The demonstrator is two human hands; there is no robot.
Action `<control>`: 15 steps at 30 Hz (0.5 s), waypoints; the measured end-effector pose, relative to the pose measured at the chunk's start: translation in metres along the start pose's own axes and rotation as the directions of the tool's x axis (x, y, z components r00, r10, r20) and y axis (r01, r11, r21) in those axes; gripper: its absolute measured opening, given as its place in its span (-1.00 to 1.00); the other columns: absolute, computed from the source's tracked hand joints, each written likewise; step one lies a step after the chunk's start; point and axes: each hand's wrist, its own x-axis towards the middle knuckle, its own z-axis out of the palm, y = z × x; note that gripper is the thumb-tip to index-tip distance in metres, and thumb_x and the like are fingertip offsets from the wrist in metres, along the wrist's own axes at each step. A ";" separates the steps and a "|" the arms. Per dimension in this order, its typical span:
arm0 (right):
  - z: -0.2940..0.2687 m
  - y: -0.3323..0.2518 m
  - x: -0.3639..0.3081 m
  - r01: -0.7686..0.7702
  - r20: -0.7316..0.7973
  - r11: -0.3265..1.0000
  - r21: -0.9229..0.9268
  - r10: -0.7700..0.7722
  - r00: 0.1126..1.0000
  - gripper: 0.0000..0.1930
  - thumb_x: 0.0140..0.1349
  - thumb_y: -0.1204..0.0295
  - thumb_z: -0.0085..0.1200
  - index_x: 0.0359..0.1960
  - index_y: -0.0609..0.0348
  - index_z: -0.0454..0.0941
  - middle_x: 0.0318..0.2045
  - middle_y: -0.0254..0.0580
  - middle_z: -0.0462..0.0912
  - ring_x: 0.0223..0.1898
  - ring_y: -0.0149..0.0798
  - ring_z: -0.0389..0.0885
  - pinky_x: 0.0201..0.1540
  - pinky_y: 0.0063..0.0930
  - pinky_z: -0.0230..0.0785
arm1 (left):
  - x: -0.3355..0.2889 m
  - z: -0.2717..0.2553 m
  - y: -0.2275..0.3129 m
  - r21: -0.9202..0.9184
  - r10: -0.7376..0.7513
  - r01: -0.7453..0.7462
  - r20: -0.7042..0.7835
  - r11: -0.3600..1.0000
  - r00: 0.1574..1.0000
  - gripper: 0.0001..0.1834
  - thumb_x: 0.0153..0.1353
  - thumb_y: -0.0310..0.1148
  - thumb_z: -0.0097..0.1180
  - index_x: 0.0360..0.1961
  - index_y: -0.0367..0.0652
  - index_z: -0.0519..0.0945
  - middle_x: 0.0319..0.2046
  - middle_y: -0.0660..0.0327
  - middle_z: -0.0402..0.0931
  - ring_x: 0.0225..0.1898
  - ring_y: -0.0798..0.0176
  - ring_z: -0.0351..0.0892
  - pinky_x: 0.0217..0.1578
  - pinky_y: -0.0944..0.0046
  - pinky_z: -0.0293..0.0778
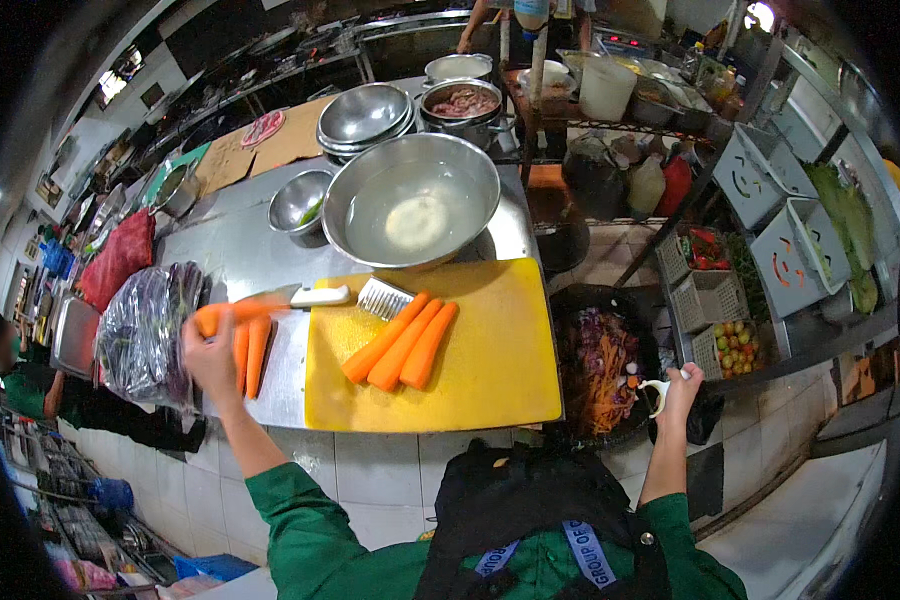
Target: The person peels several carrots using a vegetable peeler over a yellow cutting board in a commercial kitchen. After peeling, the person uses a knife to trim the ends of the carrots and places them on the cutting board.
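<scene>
At the left of the steel table, my left hand (210, 352) is closed around a carrot (238, 312), slightly smeared by motion. Two more carrots (251, 352) lie on the metal just beneath it. Out to the right, over a dark bin of peelings (602, 372), my right hand (678, 388) grips a pale peeler (657, 396). Three peeled carrots (402, 345) rest side by side on a yellow cutting board (490, 385). By the board's far left edge are a white-handled knife (322, 295) and a metal crinkle cutter (385, 298).
Behind the board stands a wide steel bowl (335, 215) of water with a pale round piece inside. A smaller bowl (295, 195) sits beside it. Bagged dark vegetables (148, 335) lie far left. Crates of produce (705, 350) fill the right-hand rack. A person (30, 385) is at far left.
</scene>
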 end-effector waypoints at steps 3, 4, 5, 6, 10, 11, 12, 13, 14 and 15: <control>-0.001 -0.002 0.001 -0.187 0.001 0.982 0.011 0.187 0.982 -0.65 0.08 0.52 0.03 -0.12 0.05 0.20 -0.17 -0.13 0.32 -0.37 -0.21 0.44 -0.43 -0.36 0.32 | -0.006 -0.033 0.028 -0.657 -0.346 0.200 -0.099 0.727 0.933 -0.60 0.10 -0.46 0.22 -0.03 -0.31 0.44 -0.20 0.14 0.51 -0.25 0.31 0.52 -0.23 0.40 0.45; -0.001 -0.003 0.001 -0.185 0.033 0.982 0.030 0.184 0.982 -0.64 0.08 0.52 0.04 -0.11 0.04 0.20 -0.18 -0.13 0.32 -0.41 -0.22 0.44 -0.47 -0.37 0.32 | -0.016 -0.035 0.039 -0.742 -0.407 0.185 -0.128 0.645 0.904 -0.55 0.10 -0.50 0.20 0.02 -0.30 0.40 -0.14 0.12 0.49 -0.21 0.31 0.51 -0.20 0.41 0.46; 0.001 -0.005 0.002 -0.167 0.047 0.986 0.025 0.165 0.985 -0.64 0.09 0.52 0.04 -0.10 0.04 0.20 -0.19 -0.14 0.32 -0.44 -0.23 0.44 -0.50 -0.37 0.31 | -0.023 -0.030 0.051 -0.756 -0.322 0.177 -0.047 0.630 0.946 -0.54 0.09 -0.53 0.19 0.04 -0.29 0.38 -0.13 0.11 0.47 -0.18 0.30 0.50 -0.18 0.39 0.47; 0.003 -0.006 0.002 -0.179 0.038 0.984 -0.015 0.180 0.983 -0.63 0.09 0.52 0.04 -0.09 0.03 0.19 -0.20 -0.14 0.32 -0.48 -0.23 0.45 -0.54 -0.37 0.31 | -0.032 -0.022 0.065 -0.773 -0.269 0.201 0.040 0.602 0.962 -0.51 0.08 -0.56 0.17 0.06 -0.28 0.35 -0.12 0.11 0.45 -0.15 0.29 0.50 -0.15 0.36 0.48; 0.014 -0.017 0.002 -0.149 0.184 0.985 0.085 0.132 0.974 -0.61 0.11 0.57 0.01 -0.04 0.06 0.19 -0.18 -0.14 0.31 -0.41 -0.19 0.47 -0.46 -0.33 0.36 | -0.082 0.042 0.132 -0.914 -0.167 0.406 0.399 0.007 0.902 -0.62 0.16 -0.38 0.08 0.00 -0.22 0.35 -0.19 0.04 0.47 -0.18 0.11 0.52 -0.14 0.16 0.50; 0.015 -0.022 0.001 -0.123 0.231 0.992 0.038 0.111 0.967 -0.60 0.11 0.58 0.01 -0.04 0.05 0.18 -0.14 -0.12 0.31 -0.46 -0.16 0.48 -0.50 -0.38 0.35 | -0.098 0.055 0.149 -0.857 -0.190 0.502 0.516 -0.119 0.835 -0.63 0.21 -0.26 0.01 -0.01 -0.21 0.34 -0.22 0.04 0.47 -0.21 0.11 0.52 -0.17 0.15 0.50; 0.022 -0.026 0.001 -0.092 0.222 0.994 0.064 0.076 0.972 -0.59 0.10 0.56 0.03 -0.03 0.04 0.18 -0.07 -0.11 0.30 -0.40 -0.16 0.49 -0.48 -0.40 0.37 | -0.115 0.067 0.167 -0.787 -0.152 0.558 0.605 -0.263 0.781 -0.60 0.27 -0.13 -0.05 -0.02 -0.19 0.33 -0.25 0.04 0.47 -0.24 0.10 0.51 -0.20 0.14 0.50; 0.022 -0.032 -0.001 -0.158 0.320 0.982 0.099 0.118 0.940 -0.58 0.09 0.54 0.05 -0.02 0.06 0.20 -0.01 -0.11 0.29 -0.17 -0.17 0.45 -0.26 -0.34 0.38 | -0.131 0.078 0.183 -0.682 -0.066 0.616 0.689 -0.394 0.721 -0.55 0.28 -0.01 -0.12 -0.02 -0.16 0.32 -0.32 0.08 0.47 -0.31 0.14 0.51 -0.26 0.18 0.50; 0.030 -0.039 -0.003 -0.097 0.304 0.988 0.123 0.056 0.951 -0.55 0.07 0.54 0.07 0.01 0.09 0.21 -0.01 -0.14 0.31 -0.07 -0.18 0.38 -0.11 -0.33 0.31 | -0.149 0.089 0.201 -0.537 0.032 0.666 0.766 -0.518 0.642 -0.49 0.29 0.11 -0.19 -0.03 -0.13 0.32 -0.39 0.13 0.46 -0.39 0.18 0.50 -0.33 0.22 0.50; 0.036 -0.046 -0.006 0.026 0.312 0.991 0.130 -0.066 0.948 -0.51 0.04 0.54 0.09 0.04 0.11 0.22 -0.01 -0.17 0.32 0.02 -0.18 0.32 0.03 -0.31 0.24 | -0.171 0.100 0.222 -0.499 0.039 0.718 0.808 -0.486 0.587 -0.44 0.28 0.17 -0.24 -0.03 -0.13 0.32 -0.42 0.14 0.45 -0.42 0.19 0.48 -0.35 0.23 0.49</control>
